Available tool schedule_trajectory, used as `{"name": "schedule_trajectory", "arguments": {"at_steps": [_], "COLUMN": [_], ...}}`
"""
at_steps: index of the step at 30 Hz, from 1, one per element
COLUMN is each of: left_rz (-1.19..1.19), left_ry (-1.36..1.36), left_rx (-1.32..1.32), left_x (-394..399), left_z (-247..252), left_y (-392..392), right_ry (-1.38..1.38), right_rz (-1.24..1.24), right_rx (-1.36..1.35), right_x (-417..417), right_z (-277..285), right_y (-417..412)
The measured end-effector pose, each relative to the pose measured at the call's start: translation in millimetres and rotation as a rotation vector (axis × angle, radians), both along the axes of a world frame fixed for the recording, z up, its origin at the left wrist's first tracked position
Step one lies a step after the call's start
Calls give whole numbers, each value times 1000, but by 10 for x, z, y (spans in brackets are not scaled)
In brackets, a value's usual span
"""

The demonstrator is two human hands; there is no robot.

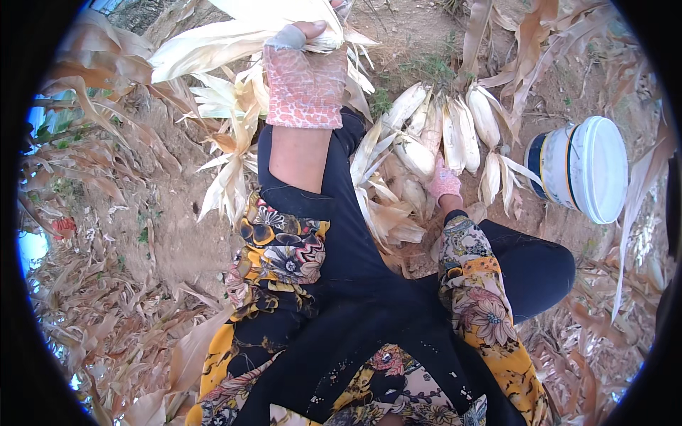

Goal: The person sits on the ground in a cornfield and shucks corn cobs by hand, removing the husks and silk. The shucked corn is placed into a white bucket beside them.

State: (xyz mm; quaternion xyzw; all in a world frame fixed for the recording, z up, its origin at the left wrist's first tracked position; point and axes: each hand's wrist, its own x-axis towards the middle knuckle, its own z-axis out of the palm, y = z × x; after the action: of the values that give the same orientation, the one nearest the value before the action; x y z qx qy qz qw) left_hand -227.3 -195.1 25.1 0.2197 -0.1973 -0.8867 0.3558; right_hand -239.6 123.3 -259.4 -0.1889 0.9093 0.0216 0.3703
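My left hand [306, 74], in a pink patterned glove with a grey thumb part, is closed on pale corn husks [234, 42] at the top of the view; the far side of the grip is hidden. My right hand [446, 182], in a pink glove, reaches down to a pile of corn ears in husks [418, 152] on the ground between my legs. Its fingers touch the near end of one ear, and whether they close on it cannot be told. More husked-over ears [461, 133] lie side by side just beyond it. Loose husks [229, 170] lie beside my left leg.
A white bucket with a dark band [597, 170] lies tilted on the soil at the right. Dry corn stalks and leaves [106, 287] cover much of the ground on both sides. My knee [533, 266] is bent at the right. A red object [64, 227] lies far left.
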Motion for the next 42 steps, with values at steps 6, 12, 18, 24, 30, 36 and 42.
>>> {"name": "schedule_trajectory", "arguments": {"at_steps": [6, 12, 18, 24, 30, 36, 42], "left_rz": [-223, -245, -228, -326, -351, -317, -391], "left_ry": [-89, -111, -161, -179, -202, -159, -153], "left_rx": [-91, -120, -81, 17, 18, -87, -202], "left_x": [-68, -196, -84, -140, -147, -129, -177], "left_z": [-251, -266, 56, 56, 125, -68, -80], "left_y": [-77, -93, -91, -93, 23, 79, 89], "right_ry": [-131, 57, 153, 123, 8, -236, -39], "right_rz": [191, 108, -169, -375, -393, -660, -368], "right_rx": [121, -39, -480, -205, -479, -660, -691], "right_x": [-107, -458, -770, -1183, -1450, -1229, -963], "right_z": [190, -68, -146, -712, -1009, -53, 725], "right_y": [125, 221, -747, -1158, -905, -602, -239]}}
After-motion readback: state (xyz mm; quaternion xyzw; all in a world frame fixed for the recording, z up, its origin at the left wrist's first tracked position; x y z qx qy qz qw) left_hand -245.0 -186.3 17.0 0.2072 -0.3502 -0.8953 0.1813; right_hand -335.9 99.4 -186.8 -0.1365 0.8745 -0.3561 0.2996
